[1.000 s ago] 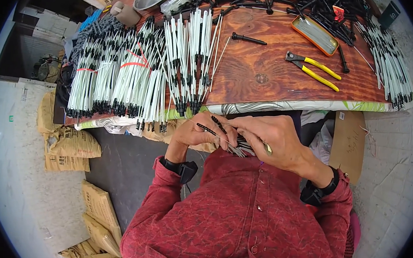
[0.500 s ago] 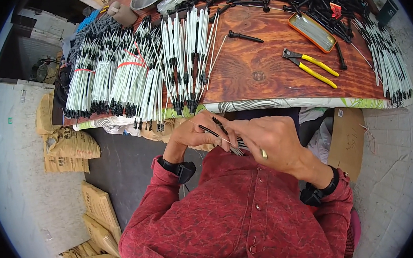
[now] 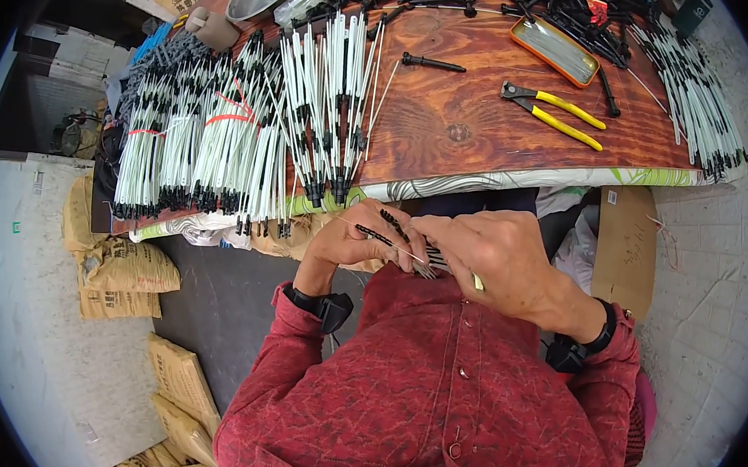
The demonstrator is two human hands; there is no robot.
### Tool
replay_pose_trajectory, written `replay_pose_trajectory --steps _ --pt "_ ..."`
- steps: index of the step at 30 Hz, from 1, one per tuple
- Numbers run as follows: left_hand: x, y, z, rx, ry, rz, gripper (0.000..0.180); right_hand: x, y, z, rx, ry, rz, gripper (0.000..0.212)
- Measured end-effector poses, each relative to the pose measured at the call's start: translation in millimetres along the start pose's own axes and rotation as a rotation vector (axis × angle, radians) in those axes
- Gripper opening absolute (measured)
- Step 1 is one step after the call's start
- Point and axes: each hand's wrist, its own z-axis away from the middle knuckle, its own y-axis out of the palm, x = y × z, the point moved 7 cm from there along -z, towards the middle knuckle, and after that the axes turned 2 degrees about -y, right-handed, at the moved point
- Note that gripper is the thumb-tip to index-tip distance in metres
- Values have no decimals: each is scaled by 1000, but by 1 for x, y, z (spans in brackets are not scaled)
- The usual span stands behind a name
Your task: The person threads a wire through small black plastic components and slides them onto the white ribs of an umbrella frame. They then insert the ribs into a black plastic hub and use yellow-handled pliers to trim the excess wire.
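In front of my red shirt both hands meet, just below the table's near edge. My left hand (image 3: 348, 234) is closed around black ribbed strips (image 3: 374, 234); a thin pale wire or rod runs beside them. My right hand (image 3: 500, 254) is closed too, its fingertips against the far end of the strips. What it pinches is hidden by its fingers. Several thin silvery rods (image 3: 426, 270) show beneath the fingers, between the two hands. A small pale yellow piece (image 3: 478, 282) peeks out along the underside of my right hand.
On the wooden table (image 3: 463, 109) lie bundles of white rods with black ends (image 3: 201, 136), yellow-handled pliers (image 3: 555, 114), a black pin-like part (image 3: 433, 63) and an orange tray (image 3: 590, 73) of thin rods. More white rods (image 3: 700, 110) lie right. Sacks (image 3: 132, 265) stand left, cardboard (image 3: 624, 249) right.
The table and its contents have shifted slightly left in view. Both hands hold nearly the same pose; the black ribbed strips have moved a little leftward and up between them.
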Motion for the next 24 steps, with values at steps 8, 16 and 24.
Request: replay_pose_trajectory --steps 8,16,24 --pt "-2 4 1 7 -5 10 17 1 6 2 22 28 -3 49" --pt "-6 8 -7 -35 -110 -142 18 3 9 7 19 74 38 32" --pt "7 7 -11 -74 -125 -221 21 -37 37 25 25 549 -951 18"
